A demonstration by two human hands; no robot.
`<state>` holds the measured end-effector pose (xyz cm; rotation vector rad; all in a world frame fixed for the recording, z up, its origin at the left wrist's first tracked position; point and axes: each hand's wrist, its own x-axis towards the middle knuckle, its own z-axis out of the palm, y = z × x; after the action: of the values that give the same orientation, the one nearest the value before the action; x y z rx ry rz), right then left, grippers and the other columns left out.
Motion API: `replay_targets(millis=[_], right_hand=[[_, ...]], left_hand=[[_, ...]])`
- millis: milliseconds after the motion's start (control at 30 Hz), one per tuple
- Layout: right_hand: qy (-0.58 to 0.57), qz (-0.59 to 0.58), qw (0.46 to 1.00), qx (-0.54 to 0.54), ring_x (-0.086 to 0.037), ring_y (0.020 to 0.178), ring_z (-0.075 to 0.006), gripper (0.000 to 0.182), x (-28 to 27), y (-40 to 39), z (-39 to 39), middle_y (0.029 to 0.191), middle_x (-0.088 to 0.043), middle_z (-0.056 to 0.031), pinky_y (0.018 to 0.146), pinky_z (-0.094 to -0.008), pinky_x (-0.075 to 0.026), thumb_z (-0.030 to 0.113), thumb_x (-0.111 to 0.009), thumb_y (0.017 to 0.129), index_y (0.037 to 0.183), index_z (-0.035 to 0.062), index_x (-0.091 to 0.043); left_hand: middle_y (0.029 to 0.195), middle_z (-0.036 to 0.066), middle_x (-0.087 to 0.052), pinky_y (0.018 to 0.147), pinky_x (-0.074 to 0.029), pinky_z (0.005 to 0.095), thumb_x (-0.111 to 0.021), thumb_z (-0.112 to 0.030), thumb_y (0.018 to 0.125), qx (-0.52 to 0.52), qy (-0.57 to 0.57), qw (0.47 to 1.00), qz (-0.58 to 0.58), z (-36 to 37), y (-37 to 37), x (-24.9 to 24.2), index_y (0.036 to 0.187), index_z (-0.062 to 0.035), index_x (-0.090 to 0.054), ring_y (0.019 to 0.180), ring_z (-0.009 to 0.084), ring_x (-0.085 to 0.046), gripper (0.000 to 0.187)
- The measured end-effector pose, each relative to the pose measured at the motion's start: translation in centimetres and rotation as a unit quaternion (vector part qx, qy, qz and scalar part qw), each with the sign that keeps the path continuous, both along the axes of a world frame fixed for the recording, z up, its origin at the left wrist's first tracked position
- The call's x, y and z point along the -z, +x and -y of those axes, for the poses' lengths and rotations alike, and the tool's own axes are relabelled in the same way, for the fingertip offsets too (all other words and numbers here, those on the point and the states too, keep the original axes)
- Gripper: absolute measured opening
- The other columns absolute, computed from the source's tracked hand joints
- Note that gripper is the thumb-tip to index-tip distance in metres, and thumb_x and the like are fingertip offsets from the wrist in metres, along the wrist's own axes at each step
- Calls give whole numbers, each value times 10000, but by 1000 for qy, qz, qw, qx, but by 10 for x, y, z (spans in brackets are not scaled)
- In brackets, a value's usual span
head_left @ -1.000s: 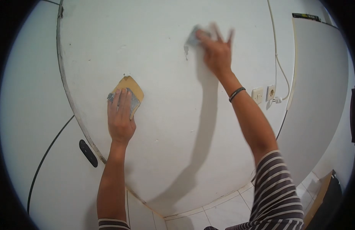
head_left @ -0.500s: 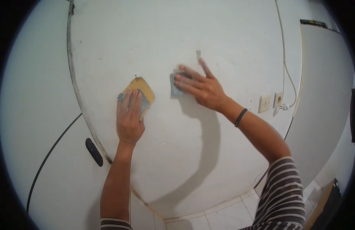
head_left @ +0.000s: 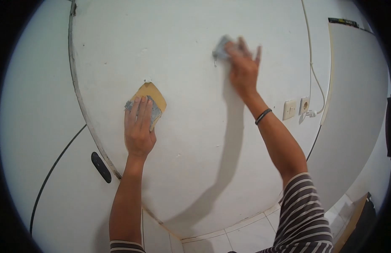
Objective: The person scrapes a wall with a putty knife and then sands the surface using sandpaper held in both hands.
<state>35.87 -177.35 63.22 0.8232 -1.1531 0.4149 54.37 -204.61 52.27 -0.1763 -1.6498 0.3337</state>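
My left hand (head_left: 138, 128) lies with fingers extended over a crumpled grey cloth (head_left: 155, 113), pressing it against a tan, diamond-shaped panel (head_left: 157, 94) on the white wall. The panel's top corner sits just below a small fixing on the wall; its lower part is mostly covered by the cloth and hand. Higher up and to the right, my right hand (head_left: 244, 69) holds another grey cloth (head_left: 223, 47) to the wall under its fingers, some of which stick out. Motion blurs that hand and cloth. A small dark mark (head_left: 215, 61) shows right below the cloth's edge.
A light switch (head_left: 289, 109) and a socket (head_left: 304, 105) with a white plug (head_left: 312, 113) and cable are on the wall at right. A black handle-like piece (head_left: 101, 167) is at lower left. White floor tiles (head_left: 250, 234) meet the wall below.
My right hand has moved up and to the right along the wall with its grey cloth, now over the spot of the grey mark. My left hand stays on the panel.
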Motion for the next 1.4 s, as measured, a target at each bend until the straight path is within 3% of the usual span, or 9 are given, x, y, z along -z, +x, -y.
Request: replay_targets(millis=[100,233,433,533,667,800,967,1067,1400], right_hand=[[249,-19,965,-83,-503,1391,-232,537,33,13,17,1209,-719,36,1220,-672,-148,-31,-666,799,1242,270,-702],[-54,31,998,9,-497,1399,-255,544,-26,-9,-25,1248,-718,32,1214,-669,-58,-61,-642,796,1229,258,-720],[193,-84,978,1,-523,1376,-229,521,9,17,-1,1233,-709,55,1213,-680,-144,-28,-669,753,1189,252,-720],[-89,9,996,-12,-517,1384,-237,505,-20,-11,-13,1235,-713,69,1222,-684,-101,-43,-658,744,1158,238,-728],[191,-18,977,-94,-545,1362,-243,462,40,27,28,1188,-735,69,1211,-674,-61,-58,-633,812,1161,229,-727],[-84,11,996,-5,-568,1335,-247,421,8,7,-3,1182,-735,34,1209,-687,-73,-36,-616,803,1113,221,-741],[189,-2,979,-73,-544,1363,-269,455,58,21,23,1218,-728,70,1223,-678,-66,-46,-605,803,1130,239,-743],[-20,9,1000,-7,-542,1369,-271,544,26,3,-6,1195,-735,81,1228,-675,-58,-81,-629,741,1156,252,-740],[-70,13,997,-11,-536,1363,-298,453,3,7,4,1162,-739,7,1199,-706,-82,-52,-621,852,1221,198,-705]], left_hand=[[1468,108,-569,1141,-390,548,-614,42,808,-3,-7,1000,-11,2,-3,-5,1432,-48,-542,1435,315,-446,635],[1459,115,-574,1141,-384,555,-611,47,801,9,-7,1000,-8,2,-2,-4,1437,-49,-536,1436,319,-444,647],[1465,141,-566,1190,-323,526,-569,50,865,2,-1,1000,9,0,-1,-3,1423,2,-540,1436,331,-433,562],[1455,121,-577,1153,-370,560,-602,40,812,4,-11,1000,-7,3,-3,-3,1426,-35,-545,1428,326,-451,622],[1469,133,-565,1189,-324,524,-573,41,856,13,-6,1000,2,1,-1,-6,1427,-8,-542,1435,331,-435,574],[1468,133,-566,1191,-321,519,-577,30,856,7,-8,1000,3,4,-1,-5,1427,-9,-543,1439,326,-432,573],[1458,124,-579,1187,-320,513,-590,20,859,9,-5,1000,2,3,-1,-3,1422,-17,-551,1444,308,-432,566],[1455,121,-583,1185,-321,509,-597,22,862,8,0,1000,1,3,-2,-4,1424,-23,-553,1444,300,-435,566],[1470,114,-569,1199,-308,524,-599,30,858,10,9,1000,10,1,-1,-3,1425,-28,-553,1447,304,-426,572]])
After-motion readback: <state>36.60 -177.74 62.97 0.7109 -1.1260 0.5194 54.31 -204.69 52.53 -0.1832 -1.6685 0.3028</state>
